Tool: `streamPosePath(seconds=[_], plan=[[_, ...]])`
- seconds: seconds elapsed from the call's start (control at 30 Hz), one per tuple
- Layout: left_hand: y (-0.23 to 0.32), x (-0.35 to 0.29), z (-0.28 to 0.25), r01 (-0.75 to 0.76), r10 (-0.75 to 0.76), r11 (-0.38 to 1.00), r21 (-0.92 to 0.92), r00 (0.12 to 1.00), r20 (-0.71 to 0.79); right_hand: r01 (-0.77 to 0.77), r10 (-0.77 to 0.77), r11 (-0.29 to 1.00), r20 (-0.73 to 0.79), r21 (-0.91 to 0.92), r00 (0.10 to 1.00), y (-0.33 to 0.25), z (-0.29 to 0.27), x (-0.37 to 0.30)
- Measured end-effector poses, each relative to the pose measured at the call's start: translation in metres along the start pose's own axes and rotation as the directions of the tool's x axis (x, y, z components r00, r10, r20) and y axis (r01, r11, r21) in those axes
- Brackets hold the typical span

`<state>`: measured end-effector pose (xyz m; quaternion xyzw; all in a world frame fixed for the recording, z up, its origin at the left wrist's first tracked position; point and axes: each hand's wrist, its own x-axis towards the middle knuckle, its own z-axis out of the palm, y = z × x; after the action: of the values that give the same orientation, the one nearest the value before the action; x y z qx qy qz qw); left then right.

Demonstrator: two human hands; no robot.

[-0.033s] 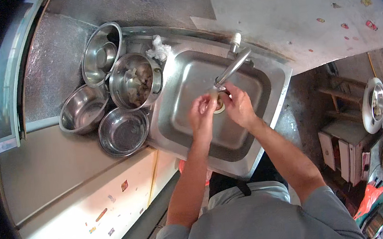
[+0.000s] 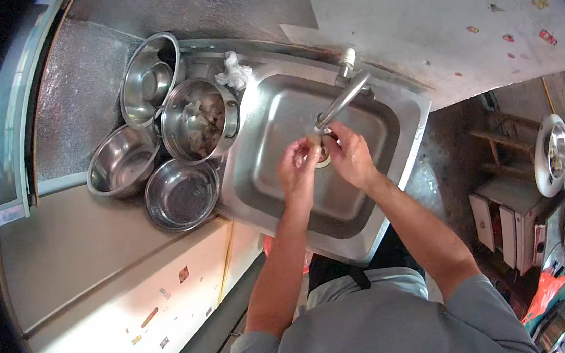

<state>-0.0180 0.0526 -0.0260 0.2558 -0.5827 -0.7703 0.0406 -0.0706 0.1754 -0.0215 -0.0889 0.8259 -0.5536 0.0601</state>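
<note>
Piece (image 2: pixel 314 141), small and pale brown, was at the left hand's fingertips, just below the tap's mouth and over the sink; it was too small and too covered by fingers to name.

Largest was the beige counter (image 2: pixel 77 250) along the left. Beside it stood the steel sink (image 2: pixel 258 203), its one basin deep and round-cornered. Left of the basin, four steel vessels crowded close together. Highest was a wide bowl (image 2: pixel 140 95), tilted up on its side. Just below it, a two-handled pot (image 2: pixel 171 129) held a heap of pale and brownish food (image 2: pixel 205 126). Two shallower bowls, one at left (image 2: pixel 113 173) and one nearer the person (image 2: pixel 193 210), sat below the pot.

The curved tap (image 2: pixel 346 103) reached out from the sink's far edge. Under its mouth, the left hand (image 2: pixel 297 166) had thumb and fingers together, pinched on the piece. The right hand (image 2: pixel 351 157) was close beside, fingers bent toward it; whether they gripped anything, I could not tell. Smaller yet, a white cloth (image 2: pixel 235 71) lay crumpled at the sink's far left corner, and the drain (image 2: pixel 323 161) showed between the hands.
</note>
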Motion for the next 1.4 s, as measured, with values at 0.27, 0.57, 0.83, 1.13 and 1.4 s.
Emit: streamPosePath(seconds=[0.27, 0.57, 0.83, 1.13, 1.4], plan=[[-0.004, 0.008, -0.002, 0.015, -0.013, 0.996, -0.085, 0.999, 0.029, 0.142, -0.147, 0.989, 0.140, 0.043, 0.979, -0.006, -0.016, 0.009], [-0.014, 0.015, -0.009, -0.110, 0.111, 0.988, 0.106, 0.994, -0.004, 0.139, -0.062, 0.922, 0.215, -0.361, 0.975, -0.016, -0.028, 0.007], [-0.001, 0.012, -0.004, -0.058, 0.060, 0.993, 0.099, 0.998, -0.017, 0.106, -0.015, 0.897, 0.212, -0.429, 0.977, -0.025, -0.030, 0.009], [0.010, 0.005, -0.004, 0.039, -0.037, 0.992, -0.122, 0.999, 0.015, 0.032, 0.044, 0.903, 0.167, -0.429, 0.985, -0.016, -0.021, 0.002], [0.012, -0.001, -0.006, 0.119, -0.110, 0.970, -0.212, 0.993, 0.053, 0.089, -0.022, 0.904, 0.162, -0.419, 0.987, -0.018, -0.019, 0.000]])
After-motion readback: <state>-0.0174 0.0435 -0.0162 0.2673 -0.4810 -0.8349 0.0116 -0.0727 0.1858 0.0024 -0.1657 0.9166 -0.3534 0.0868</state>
